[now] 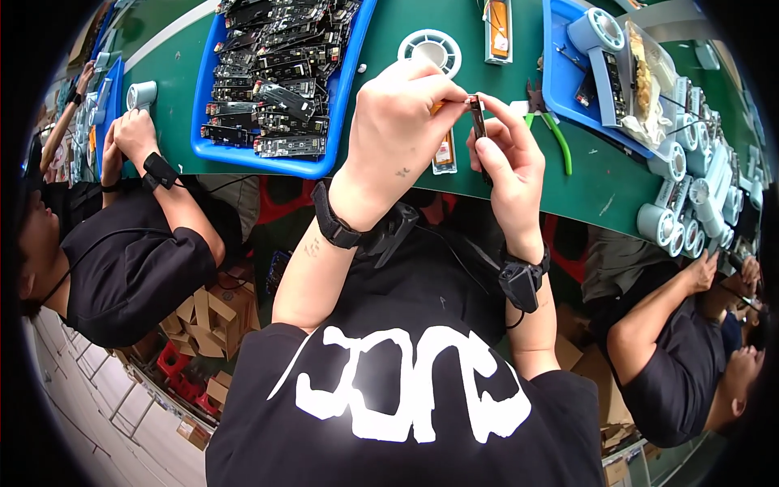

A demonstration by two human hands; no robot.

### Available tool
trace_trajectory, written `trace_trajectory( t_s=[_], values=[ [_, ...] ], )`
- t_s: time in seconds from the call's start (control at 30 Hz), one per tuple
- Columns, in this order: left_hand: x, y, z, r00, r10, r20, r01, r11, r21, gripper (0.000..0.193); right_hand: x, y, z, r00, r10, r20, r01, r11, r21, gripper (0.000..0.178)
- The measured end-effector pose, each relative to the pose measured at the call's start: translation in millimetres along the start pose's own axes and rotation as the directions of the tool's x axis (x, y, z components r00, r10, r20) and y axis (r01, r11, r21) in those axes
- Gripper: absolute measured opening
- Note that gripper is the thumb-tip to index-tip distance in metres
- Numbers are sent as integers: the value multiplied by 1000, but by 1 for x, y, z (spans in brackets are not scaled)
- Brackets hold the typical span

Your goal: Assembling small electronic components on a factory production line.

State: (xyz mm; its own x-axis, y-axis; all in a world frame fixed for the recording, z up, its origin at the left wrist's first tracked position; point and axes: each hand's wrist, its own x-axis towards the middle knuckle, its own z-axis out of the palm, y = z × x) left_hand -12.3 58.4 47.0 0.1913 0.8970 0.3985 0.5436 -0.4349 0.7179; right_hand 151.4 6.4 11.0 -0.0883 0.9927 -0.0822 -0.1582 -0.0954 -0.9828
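Note:
My right hand [511, 166] grips a narrow dark circuit board [479, 126], held upright between thumb and fingers over the table's near edge. At the board's upper end, the thumb and fingertips of my left hand [398, 122] are pinched together. Whatever sits in that pinch is too small to make out. Partly hidden behind my hands is a pale housing with an orange piece inside [444, 156]. A light-blue ring-shaped part [430, 53] lies just beyond my left hand. Green-handled cutters [553, 134] rest to the right of my right hand.
A blue tray [304, 167] piled with circuit boards stands at left. Another housing [498, 32] lies at the back. At right are a second blue tray [560, 105] and several light-blue cylindrical housings [669, 227]. Co-workers sit on both sides at the green table [600, 183].

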Motion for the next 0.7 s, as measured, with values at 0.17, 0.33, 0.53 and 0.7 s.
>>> trace_trajectory(
  t_s=[0.17,0.33,0.53,0.7],
  values=[
    [0,1,-2,1000,-5,27,3,999,54,10,-1,4,1,999,-51,-6,51,998,-25,46],
    [1,1,-2,999,-4,35,2,996,85,9,-2,7,-1,998,-63,3,63,998,-14,47],
    [2,-4,-2,997,76,31,-79,993,83,9,-1,8,-1,996,-91,-3,91,996,-22,50],
    [2,-9,-2,997,54,51,-55,998,25,8,3,7,-9,999,-26,35,25,999,47,50]
  ],
)
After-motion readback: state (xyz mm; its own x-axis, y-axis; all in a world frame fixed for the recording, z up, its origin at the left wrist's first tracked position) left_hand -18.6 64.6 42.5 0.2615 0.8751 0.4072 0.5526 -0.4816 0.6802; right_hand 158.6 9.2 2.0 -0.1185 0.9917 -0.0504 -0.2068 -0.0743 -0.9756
